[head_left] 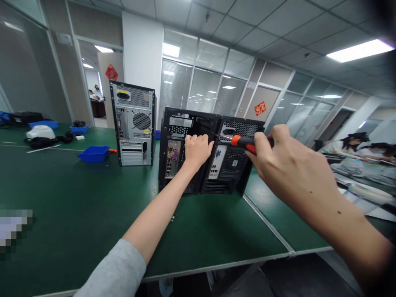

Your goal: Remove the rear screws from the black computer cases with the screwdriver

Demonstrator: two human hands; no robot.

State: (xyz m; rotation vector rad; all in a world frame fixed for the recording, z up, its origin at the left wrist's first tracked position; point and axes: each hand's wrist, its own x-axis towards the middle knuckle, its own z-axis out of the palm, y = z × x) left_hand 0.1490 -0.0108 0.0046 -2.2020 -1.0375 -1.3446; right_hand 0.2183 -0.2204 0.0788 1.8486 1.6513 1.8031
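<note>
Shows, on a green desk (62,206), two black computer cases (235,159) upright, side by side, with perforated backs, plus a silver case (133,154) apart to the left. Has the left hand (197,152) curled at the left black one's back, hold impossible to tell, and the right hand (286,161) closed around an orange-and-black screwdriver (246,143), pointed near their meeting edges. Displays pale port plates (220,159) and a purple connector (175,154).

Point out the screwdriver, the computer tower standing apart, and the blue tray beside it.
Screwdriver (246,143): head view, on its black handle.
Computer tower (141,121): head view, on its rear fan grille.
Blue tray (95,157): head view, on its near wall.
</note>
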